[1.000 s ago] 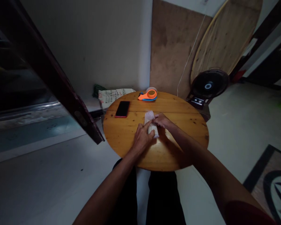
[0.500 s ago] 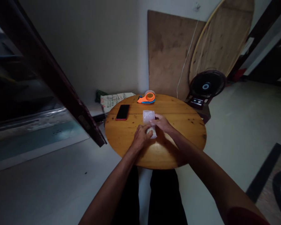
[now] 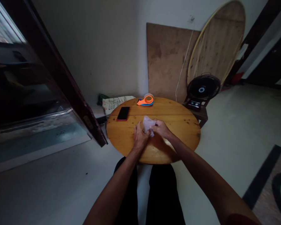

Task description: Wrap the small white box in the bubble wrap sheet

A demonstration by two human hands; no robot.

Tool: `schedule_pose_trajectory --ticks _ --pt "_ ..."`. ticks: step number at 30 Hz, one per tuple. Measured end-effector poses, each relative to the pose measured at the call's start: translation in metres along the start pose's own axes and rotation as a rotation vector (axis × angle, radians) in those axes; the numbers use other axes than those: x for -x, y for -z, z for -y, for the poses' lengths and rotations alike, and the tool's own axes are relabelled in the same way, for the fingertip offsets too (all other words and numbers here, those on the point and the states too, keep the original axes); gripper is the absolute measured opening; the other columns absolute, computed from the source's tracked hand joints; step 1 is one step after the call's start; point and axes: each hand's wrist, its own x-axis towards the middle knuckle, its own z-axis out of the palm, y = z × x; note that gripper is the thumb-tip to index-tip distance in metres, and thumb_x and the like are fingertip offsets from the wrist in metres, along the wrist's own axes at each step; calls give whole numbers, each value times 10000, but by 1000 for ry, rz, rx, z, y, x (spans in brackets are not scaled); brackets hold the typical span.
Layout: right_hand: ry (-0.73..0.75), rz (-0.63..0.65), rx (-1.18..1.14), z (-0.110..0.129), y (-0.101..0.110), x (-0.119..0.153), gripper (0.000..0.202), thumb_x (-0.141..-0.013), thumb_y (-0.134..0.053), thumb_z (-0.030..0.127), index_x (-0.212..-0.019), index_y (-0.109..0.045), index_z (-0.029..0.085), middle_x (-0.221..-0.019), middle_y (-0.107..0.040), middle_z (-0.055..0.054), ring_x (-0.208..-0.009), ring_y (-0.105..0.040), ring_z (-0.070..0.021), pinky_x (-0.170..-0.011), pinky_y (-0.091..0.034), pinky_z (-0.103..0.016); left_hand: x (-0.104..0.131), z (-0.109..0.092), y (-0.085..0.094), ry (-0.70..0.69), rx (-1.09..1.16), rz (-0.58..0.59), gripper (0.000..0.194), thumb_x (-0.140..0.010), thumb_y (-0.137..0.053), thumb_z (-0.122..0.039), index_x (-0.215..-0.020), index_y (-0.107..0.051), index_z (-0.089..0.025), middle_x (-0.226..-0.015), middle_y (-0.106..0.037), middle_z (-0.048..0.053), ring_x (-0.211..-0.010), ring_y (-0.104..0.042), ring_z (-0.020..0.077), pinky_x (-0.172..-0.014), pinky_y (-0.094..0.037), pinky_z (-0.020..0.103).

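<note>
Between my hands, over the middle of the round wooden table (image 3: 178, 112), is a small piece of whitish translucent bubble wrap (image 3: 148, 123), tilted and folded. My left hand (image 3: 140, 135) grips its lower left side, thumb on the near edge and fingers along the left. With its fingertips, my right hand (image 3: 161, 128) pinches the right edge. Whether anything lies inside the wrap cannot be made out. Beyond it, near the table's far edge, stands an orange and blue tape dispenser (image 3: 146, 100). A black phone with a red edge (image 3: 123, 113) lies flat to the left.
Printed sheets (image 3: 114, 103) lie behind the table at the left. A dark door frame (image 3: 67, 84) rises close on the left. A black fan (image 3: 202, 89) stands at the back right, before a leaning round board (image 3: 217, 40) and a brown panel (image 3: 166, 56).
The bubble wrap has gone from lying flat and long to folded and tilted. My left hand has shifted to the wrap's left side, and the view has moved slightly.
</note>
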Motion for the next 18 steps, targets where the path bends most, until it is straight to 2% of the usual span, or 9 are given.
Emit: schedule_pose_trajectory --ticks 2,5,8,12,14,18 --pt "18 15 92 1 1 4 153 -624 -648 262 -737 -596 173 -657 -584 38 -609 -516 -117 -602 -422 -236 -3 3 1 -83 2 19 642 -775 -659 -244 -1368 -416 -198 -1303 -508 127 -1262 -461 257 -1065 -390 397" --pt "77 41 238 3 3 9 103 -642 -628 240 -719 -602 178 -672 -604 36 -629 -526 -121 -617 -427 -231 -7 6 3 -167 -19 87 429 -794 -631 -209 -1213 -538 -230 -1224 -548 84 -1245 -452 239 -1058 -391 388" --pt "172 60 358 3 7 15 112 -684 -603 220 -776 -653 180 -758 -681 9 -725 -596 -149 -716 -464 -261 -8 7 5 -136 -47 81 233 -767 -636 -176 -985 -561 -210 -1101 -550 66 -1103 -508 211 -967 -441 359" --pt "272 92 432 3 11 23 217 -762 -556 197 -924 -701 203 -988 -739 -44 -947 -660 -193 -891 -472 -333 -7 9 5 -113 -70 50 179 -734 -623 -122 -806 -481 -204 -922 -531 31 -942 -525 183 -881 -452 333" --pt "276 117 482 6 12 26 227 -789 -548 201 -952 -705 209 -1044 -737 -60 -995 -665 -205 -918 -472 -354 -7 10 5 -124 -59 61 190 -726 -611 -100 -816 -478 -201 -901 -533 27 -927 -526 182 -875 -448 332" --pt "244 175 563 14 13 29 214 -815 -552 217 -960 -710 214 -1083 -735 -64 -1023 -672 -214 -926 -481 -365 -6 12 5 -178 1 128 267 -766 -552 -70 -1009 -524 -178 -1065 -550 77 -1003 -521 185 -912 -439 333"
